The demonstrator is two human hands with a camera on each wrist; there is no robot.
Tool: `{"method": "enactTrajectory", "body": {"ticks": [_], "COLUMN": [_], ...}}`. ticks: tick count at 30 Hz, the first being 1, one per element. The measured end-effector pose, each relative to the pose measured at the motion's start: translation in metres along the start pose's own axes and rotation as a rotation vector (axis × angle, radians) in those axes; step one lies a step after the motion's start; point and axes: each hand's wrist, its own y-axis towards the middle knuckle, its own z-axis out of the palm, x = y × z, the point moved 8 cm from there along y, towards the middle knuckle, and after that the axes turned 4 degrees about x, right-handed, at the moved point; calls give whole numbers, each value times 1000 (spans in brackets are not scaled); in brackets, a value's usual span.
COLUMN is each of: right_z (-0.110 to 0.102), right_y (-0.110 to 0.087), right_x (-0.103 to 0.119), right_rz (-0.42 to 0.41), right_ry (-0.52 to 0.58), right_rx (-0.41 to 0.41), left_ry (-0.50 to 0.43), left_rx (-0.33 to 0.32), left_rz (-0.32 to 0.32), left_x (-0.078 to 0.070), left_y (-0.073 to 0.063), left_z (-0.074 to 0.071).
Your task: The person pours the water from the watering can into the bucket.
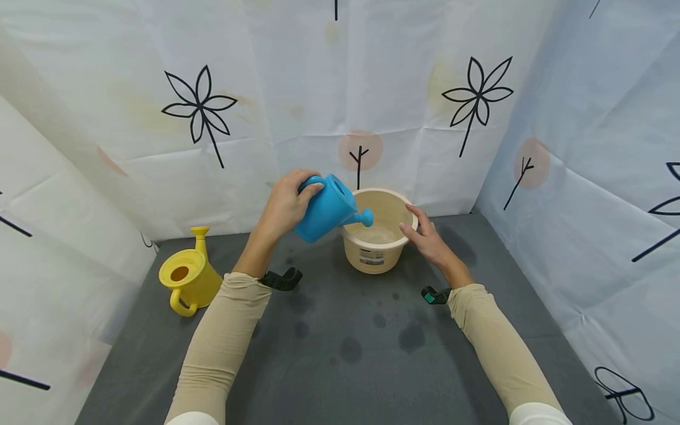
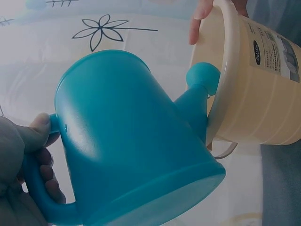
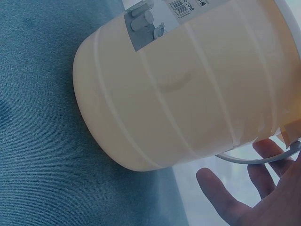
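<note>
My left hand point(image 1: 291, 199) grips the handle of a blue watering can point(image 1: 325, 208), fingers curled round it in the left wrist view. The can tips to the right, and its round spout head point(image 2: 203, 77) reaches over the rim of a cream bucket point(image 1: 373, 258). No stream of water can be made out. At the bucket's right side is my right hand point(image 1: 425, 236), its thumb and fingers spread and fairly straight at the rim. In the right wrist view its fingers are near the bucket's thin wire handle point(image 3: 256, 161).
A yellow watering can point(image 1: 190, 277) stands upright at the left, near my left forearm. Dark wet-looking spots point(image 1: 350, 349) mark the grey cloth. A white patterned curtain point(image 1: 297, 77) encloses the back and sides.
</note>
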Motion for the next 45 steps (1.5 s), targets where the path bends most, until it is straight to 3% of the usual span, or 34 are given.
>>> {"method": "enactTrajectory", "body": {"ticks": [6,14,18,22,27,34,45], "right_z": [1,3,3,3,1,2,1], "right_y": [-1,-14,-17,-15,-6,-16,-15], "right_x": [3,38,44,41,18,40,38], "right_rz": [19,41,54,58,49,60,46], "right_ry": [-6,0,-21,-16,-5,-30,-7], "right_rx": [4,26,24,25,20,29,35], "left_ry": [-2,5,33,41,52,80,92], "left_rx": [-2,23,32,40,54,76,79], "left_rz": [1,-6,-19,-22,-20,8,0], "left_x": [2,4,2,0,-1,-7,-10], "left_y": [0,2,4,5,6,8,11], "left_z": [-2,-1,-2,-1,0,3,6]}}
